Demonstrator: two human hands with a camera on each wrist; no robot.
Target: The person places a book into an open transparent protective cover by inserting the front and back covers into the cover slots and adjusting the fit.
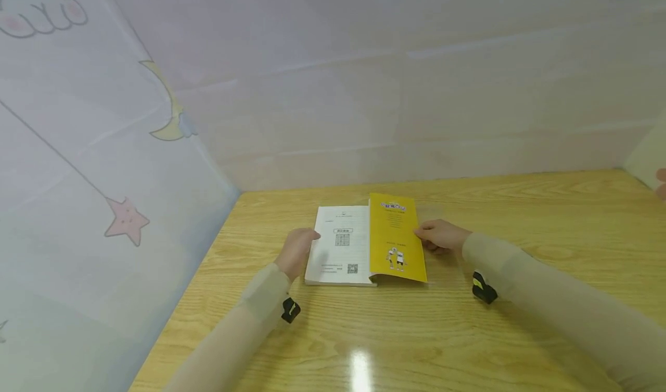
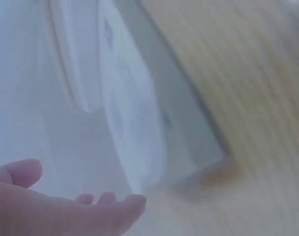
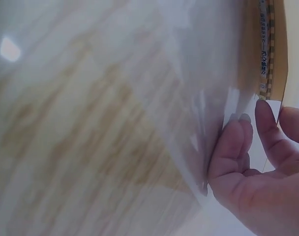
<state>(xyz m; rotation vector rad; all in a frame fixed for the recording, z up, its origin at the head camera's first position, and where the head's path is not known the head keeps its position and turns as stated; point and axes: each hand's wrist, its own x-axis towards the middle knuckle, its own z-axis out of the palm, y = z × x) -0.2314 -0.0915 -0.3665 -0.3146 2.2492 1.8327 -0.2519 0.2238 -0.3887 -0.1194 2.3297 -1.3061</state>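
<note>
A book lies open on the table, with a white printed page (image 1: 333, 265) on its left and a yellow cover flap (image 1: 385, 230) on its right. The flap's lower edge lifts a little. My right hand (image 1: 441, 235) pinches the flap's outer edge between thumb and index finger; its other fingers curl beside a clear plastic sheet (image 3: 189, 88). At the book's left edge is my left hand (image 1: 298, 250). In the left wrist view, its thumb stands apart from its extended fingers, with a fingertip at the lower corner of a blurred white page (image 2: 130, 108).
The wooden table (image 1: 395, 328) runs to a pale wall covering (image 1: 416, 108) at the back and another on the left. Part of the clear plastic lies on the table to the right of the book. A bright reflection shows near the front.
</note>
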